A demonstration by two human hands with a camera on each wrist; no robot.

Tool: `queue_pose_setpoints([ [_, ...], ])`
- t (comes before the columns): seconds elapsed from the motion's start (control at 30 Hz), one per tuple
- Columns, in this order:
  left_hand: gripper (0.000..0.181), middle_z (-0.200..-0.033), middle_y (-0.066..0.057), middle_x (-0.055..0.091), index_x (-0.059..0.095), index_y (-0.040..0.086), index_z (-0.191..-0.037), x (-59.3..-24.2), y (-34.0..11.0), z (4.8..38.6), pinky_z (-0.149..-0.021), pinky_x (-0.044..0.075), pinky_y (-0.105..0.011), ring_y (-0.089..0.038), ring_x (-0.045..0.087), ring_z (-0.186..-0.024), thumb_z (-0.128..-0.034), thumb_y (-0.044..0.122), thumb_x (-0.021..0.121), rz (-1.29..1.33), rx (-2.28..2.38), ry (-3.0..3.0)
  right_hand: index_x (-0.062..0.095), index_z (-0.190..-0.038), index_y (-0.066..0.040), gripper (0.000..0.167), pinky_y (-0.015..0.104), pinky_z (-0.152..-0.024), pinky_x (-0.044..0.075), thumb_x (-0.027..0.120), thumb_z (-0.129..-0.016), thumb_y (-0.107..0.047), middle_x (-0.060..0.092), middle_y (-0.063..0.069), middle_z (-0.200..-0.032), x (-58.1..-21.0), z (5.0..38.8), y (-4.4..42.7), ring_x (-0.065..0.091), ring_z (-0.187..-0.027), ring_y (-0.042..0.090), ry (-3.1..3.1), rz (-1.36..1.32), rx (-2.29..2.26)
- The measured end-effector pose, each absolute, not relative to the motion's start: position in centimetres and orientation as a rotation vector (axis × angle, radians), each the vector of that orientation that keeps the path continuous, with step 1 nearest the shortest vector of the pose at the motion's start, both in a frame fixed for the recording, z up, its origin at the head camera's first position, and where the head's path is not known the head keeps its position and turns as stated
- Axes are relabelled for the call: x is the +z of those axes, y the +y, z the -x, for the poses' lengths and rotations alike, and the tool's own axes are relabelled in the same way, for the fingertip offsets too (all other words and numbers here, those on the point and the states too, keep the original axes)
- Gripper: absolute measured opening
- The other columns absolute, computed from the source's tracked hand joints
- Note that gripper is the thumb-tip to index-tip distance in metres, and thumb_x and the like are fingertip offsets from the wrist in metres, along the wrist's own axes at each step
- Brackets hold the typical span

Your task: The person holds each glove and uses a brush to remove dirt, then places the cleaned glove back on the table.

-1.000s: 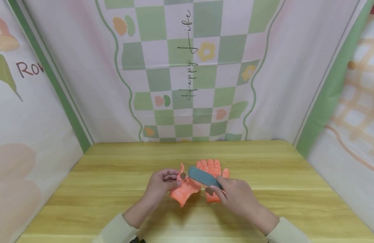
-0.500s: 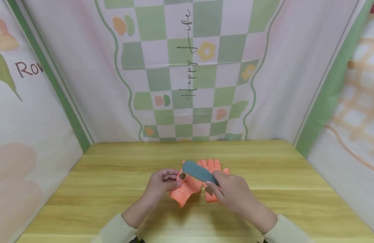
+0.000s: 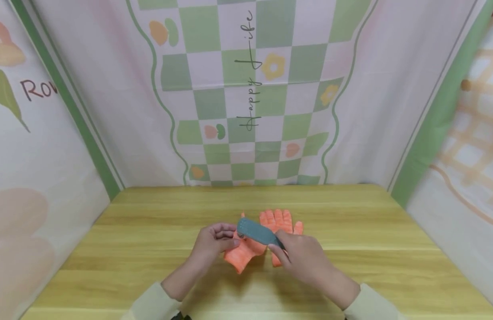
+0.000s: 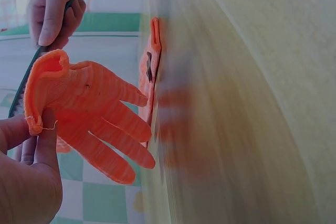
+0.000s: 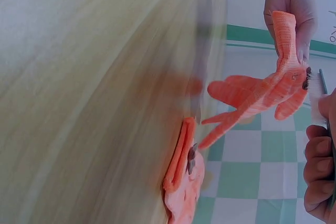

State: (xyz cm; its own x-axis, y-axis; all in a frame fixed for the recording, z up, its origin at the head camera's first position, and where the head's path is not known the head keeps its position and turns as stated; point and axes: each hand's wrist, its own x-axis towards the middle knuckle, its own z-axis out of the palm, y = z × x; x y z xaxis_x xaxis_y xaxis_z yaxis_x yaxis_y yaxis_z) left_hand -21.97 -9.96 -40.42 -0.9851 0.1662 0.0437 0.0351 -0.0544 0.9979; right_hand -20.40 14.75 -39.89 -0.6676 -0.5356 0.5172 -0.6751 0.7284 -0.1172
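My left hand [image 3: 212, 242] pinches an orange knitted glove [image 3: 244, 255] near its cuff, between thumb and fingers. Held off the table, the glove hangs with its fingers dangling in the left wrist view. My right hand [image 3: 306, 258] grips a teal brush [image 3: 255, 232] by its handle. Its pale bristles [image 5: 316, 98] face the held glove, at or very near a dark brown patch [image 5: 306, 78] on it; contact is hard to tell. A second orange glove [image 3: 275, 218] lies flat on the table, partly behind the right hand. It bears a dark patch [image 5: 191, 160] too.
The wooden table [image 3: 158, 213] reaches back to a curtain [image 3: 206, 71] with green checks. Printed fabric hangs on the left [image 3: 34, 178] and right [image 3: 470, 155] sides.
My right hand has carried the brush leftward, first raising its head, then lowering it over the held glove's dark patch. The left hand and its glove have stayed almost still.
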Motion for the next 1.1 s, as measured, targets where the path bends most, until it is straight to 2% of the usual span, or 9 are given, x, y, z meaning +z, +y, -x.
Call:
queue_pose_setpoints([
  [0.37, 0.033, -0.091, -0.008, 0.068, 0.064, -0.009, -0.111, -40.3, -9.9, 22.0, -0.075, 0.057, -0.027, -0.017, 0.064, -0.084, -0.0792, -0.01, 0.073, -0.212, 2.214, 2.069, 0.047, -0.079, -0.018, 0.027, 0.016, -0.041, 0.025, 0.061, -0.097, -0.032, 0.03, -0.015, -0.059, -40.2, 20.5, 15.7, 0.028, -0.048, -0.002, -2.503, -0.888, 0.461],
  [0.57, 0.031, -0.093, -0.009, 0.069, 0.064, -0.009, -0.11, -40.1, -10.1, 22.2, -0.075, 0.057, -0.026, -0.018, 0.065, -0.086, -0.08, -0.009, 0.072, -0.216, 2.212, 2.064, 0.056, -0.085, -0.013, 0.019, 0.018, -0.041, 0.029, 0.066, -0.094, -0.026, 0.038, -0.013, -0.059, -40.6, 20.9, 16.9, 0.032, -0.047, 0.001, -2.582, -0.802, 0.36],
  [0.77, 0.029, -0.094, -0.01, 0.069, 0.064, -0.008, -0.109, -40.2, -10.3, 22.4, -0.074, 0.057, -0.027, -0.018, 0.066, -0.086, -0.0806, -0.008, 0.072, -0.226, 2.204, 2.061, 0.052, -0.084, -0.013, 0.021, 0.018, -0.04, 0.027, 0.066, -0.094, -0.025, 0.035, -0.012, -0.058, -40.9, 21.0, 17.9, 0.029, -0.046, 0.0, -2.59, -0.796, 0.322],
  [0.97, 0.032, -0.091, -0.009, 0.069, 0.064, -0.009, -0.109, -40.2, -10.0, 22.3, -0.069, 0.056, -0.025, -0.017, 0.065, -0.082, -0.0787, -0.008, 0.074, -0.224, 2.193, 2.054, 0.05, -0.082, -0.014, 0.023, 0.017, -0.04, 0.027, 0.063, -0.096, -0.027, 0.033, -0.013, -0.058, -39.3, 20.6, 16.5, 0.028, -0.045, -0.001, -2.495, -0.841, 0.418],
  [1.1, 0.031, -0.09, -0.008, 0.069, 0.064, -0.008, -0.107, -40.3, -9.7, 22.3, -0.07, 0.056, -0.025, -0.015, 0.065, -0.082, -0.0773, -0.009, 0.074, -0.217, 2.192, 2.055, 0.049, -0.081, -0.015, 0.026, 0.016, -0.041, 0.027, 0.059, -0.098, -0.031, 0.033, -0.014, -0.061, -38.8, 20.2, 15.3, 0.029, -0.048, -0.001, -2.418, -0.909, 0.446],
])
